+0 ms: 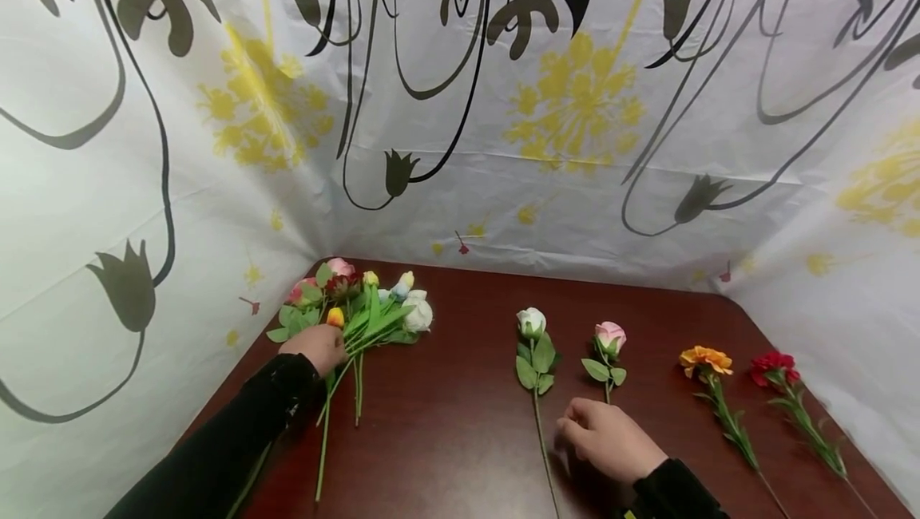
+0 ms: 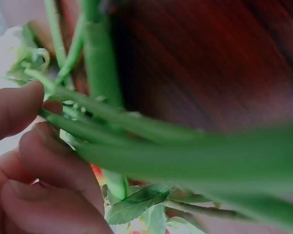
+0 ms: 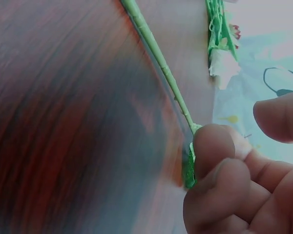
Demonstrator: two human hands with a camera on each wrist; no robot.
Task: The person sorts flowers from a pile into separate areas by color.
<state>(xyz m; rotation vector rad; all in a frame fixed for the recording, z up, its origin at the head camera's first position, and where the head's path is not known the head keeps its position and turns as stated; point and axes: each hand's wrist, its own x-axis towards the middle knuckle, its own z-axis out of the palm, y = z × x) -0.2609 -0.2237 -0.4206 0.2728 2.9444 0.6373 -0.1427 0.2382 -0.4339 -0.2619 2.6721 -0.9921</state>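
On the table's left side lies a bunch of artificial flowers [image 1: 374, 319], with roses and tulips among long green stems. My left hand [image 1: 323, 350] is at the near side of this bunch, just below an orange-yellow tulip [image 1: 335, 318]. In the left wrist view, its thumb and curled fingers pinch green flower stems [image 2: 102, 114]. My right hand [image 1: 611, 437] is over the stem of a pink rose [image 1: 610, 337], with fingers loosely curled. The right wrist view shows its thumb apart from the fingers, holding nothing. A green stem [image 3: 161, 61] passes behind those fingers. A white rose [image 1: 532, 322] lies left of that hand.
Further right lie an orange carnation [image 1: 706, 361] and a red carnation [image 1: 775, 367], stems toward me. The dark red-brown table [image 1: 460, 423] meets a patterned white sheet [image 1: 460, 207] at its back and sides.
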